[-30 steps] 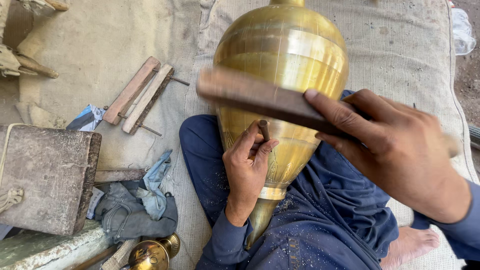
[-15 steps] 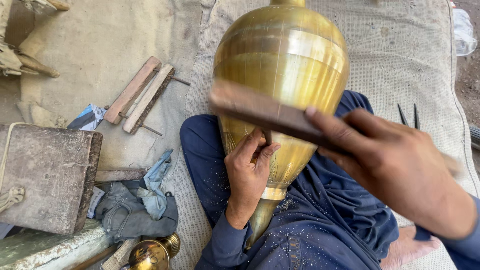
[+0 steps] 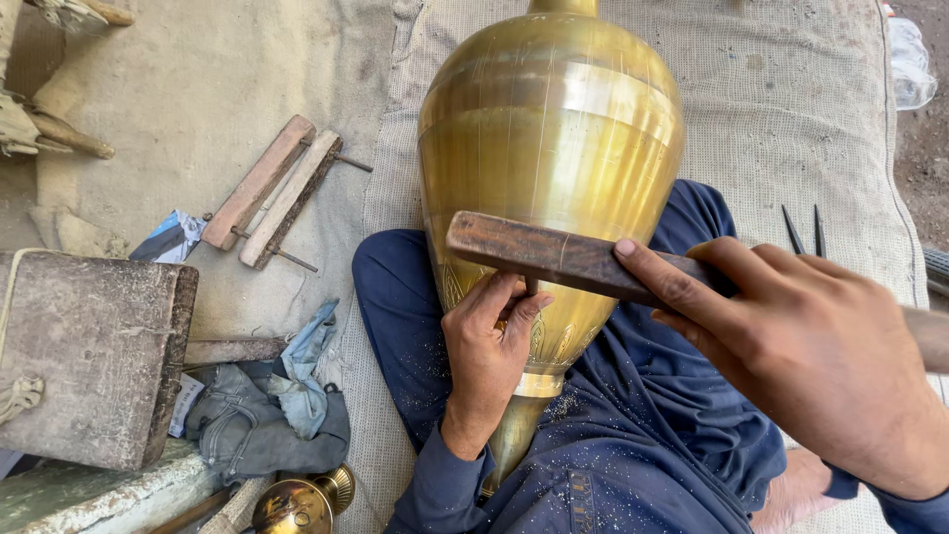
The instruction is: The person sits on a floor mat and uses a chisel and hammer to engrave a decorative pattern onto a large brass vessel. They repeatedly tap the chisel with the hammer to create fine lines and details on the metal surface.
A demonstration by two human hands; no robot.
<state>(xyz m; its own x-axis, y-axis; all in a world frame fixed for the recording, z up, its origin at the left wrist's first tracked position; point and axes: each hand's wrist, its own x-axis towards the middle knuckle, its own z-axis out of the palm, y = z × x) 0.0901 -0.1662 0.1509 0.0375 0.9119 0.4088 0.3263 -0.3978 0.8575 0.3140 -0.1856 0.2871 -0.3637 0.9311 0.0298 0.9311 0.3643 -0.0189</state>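
Note:
A large brass vase (image 3: 550, 129) lies on my lap, its narrow foot toward me and its wide body pointing away. My left hand (image 3: 486, 356) rests against the engraved lower part of the vase and pinches a thin metal chisel (image 3: 531, 286) upright against the brass. My right hand (image 3: 801, 346) grips a dark wooden stick (image 3: 554, 255) held across the vase, its underside right on top of the chisel. Fine brass filings lie on my blue trousers (image 3: 633, 435).
Two wooden bars with metal pins (image 3: 272, 190) lie on the sandy ground at the left. A worn wooden block (image 3: 89, 351) and crumpled denim rags (image 3: 262, 415) sit at the lower left, a small brass piece (image 3: 301, 502) below them. Thin metal tools (image 3: 803, 229) lie on the burlap mat.
My right hand has brought the wooden stick down from above the vase's middle onto the chisel. My left hand and the vase have stayed put.

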